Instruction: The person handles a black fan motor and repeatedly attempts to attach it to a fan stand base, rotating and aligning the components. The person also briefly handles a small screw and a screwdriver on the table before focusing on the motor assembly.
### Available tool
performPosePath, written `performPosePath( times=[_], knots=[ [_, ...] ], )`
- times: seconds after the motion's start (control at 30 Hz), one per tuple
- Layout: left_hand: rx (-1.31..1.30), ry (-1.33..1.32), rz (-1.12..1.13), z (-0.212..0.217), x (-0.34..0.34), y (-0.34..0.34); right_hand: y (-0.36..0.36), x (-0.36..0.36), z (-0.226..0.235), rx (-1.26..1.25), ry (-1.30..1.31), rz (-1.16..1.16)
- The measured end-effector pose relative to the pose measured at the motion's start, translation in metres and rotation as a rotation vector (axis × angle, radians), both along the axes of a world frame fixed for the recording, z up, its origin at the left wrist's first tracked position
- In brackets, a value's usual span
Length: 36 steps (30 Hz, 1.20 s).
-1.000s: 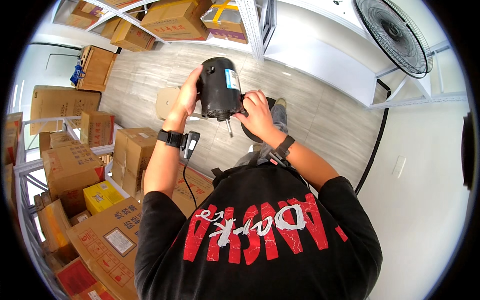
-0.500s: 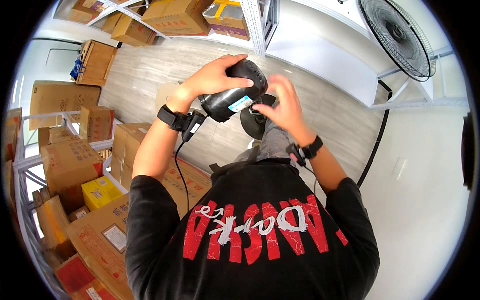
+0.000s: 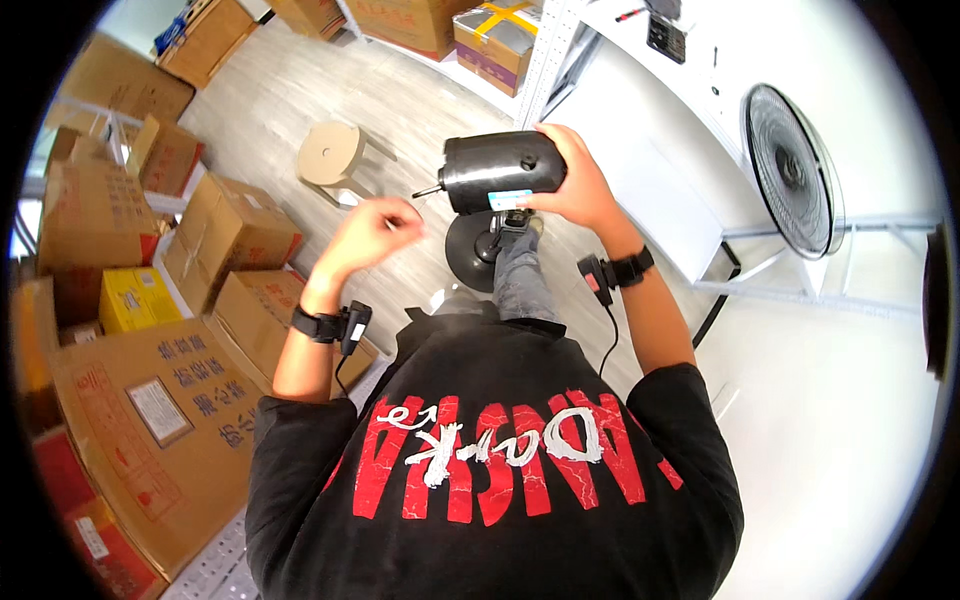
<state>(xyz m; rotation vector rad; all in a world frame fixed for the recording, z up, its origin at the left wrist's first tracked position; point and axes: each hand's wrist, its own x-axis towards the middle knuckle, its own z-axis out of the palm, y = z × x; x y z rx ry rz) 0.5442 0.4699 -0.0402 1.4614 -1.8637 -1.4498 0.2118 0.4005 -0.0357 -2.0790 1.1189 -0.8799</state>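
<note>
A black fan motor housing lies roughly level in front of me, above a round black fan base on the floor. From its left end sticks a thin metal shaft. My right hand is closed round the housing's rounded right end, thumb near a blue-and-white label. Just below and left of the shaft is my left hand, apart from the housing. Its fingers are curled but smeared by motion, so whether they hold anything is hidden.
A beige stool stands on the floor beyond my left hand. Stacked cardboard boxes fill the left side. At right, a round fan grille leans near a white shelf. Small dark tools lie on the upper shelf.
My left hand has left the top of the housing and moved down and left. My right hand has gone from its underside to gripping its right end. The shaft now shows.
</note>
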Motion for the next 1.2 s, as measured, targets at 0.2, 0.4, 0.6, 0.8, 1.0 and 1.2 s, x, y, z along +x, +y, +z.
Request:
performPosePath(
  times=[0.2, 0.4, 0.6, 0.8, 1.0, 1.2],
  knots=[
    [-0.019, 0.577, 0.307, -0.111, -0.075, 0.008, 0.038, 0.015, 0.002, -0.161, 0.088, -0.203],
    [0.032, 0.998, 0.401, -0.129, -0.113, -0.011, 0.058, 0.021, 0.015, -0.101, 0.438, -0.42],
    [-0.198, 0.765, 0.417, -0.132, -0.112, -0.006, 0.047, 0.033, 0.047, 0.048, 0.735, -0.324],
    [-0.276, 0.861, 0.396, -0.155, -0.118, -0.019, 0.04, 0.047, 0.061, -0.016, 0.888, -0.206],
    [-0.254, 0.839, 0.415, -0.154, -0.12, -0.019, 0.046, 0.052, 0.053, -0.001, 0.929, -0.338],
    [-0.337, 0.791, 0.46, -0.162, -0.128, -0.017, 0.036, 0.034, 0.041, -0.053, 0.895, -0.285]
  ],
)
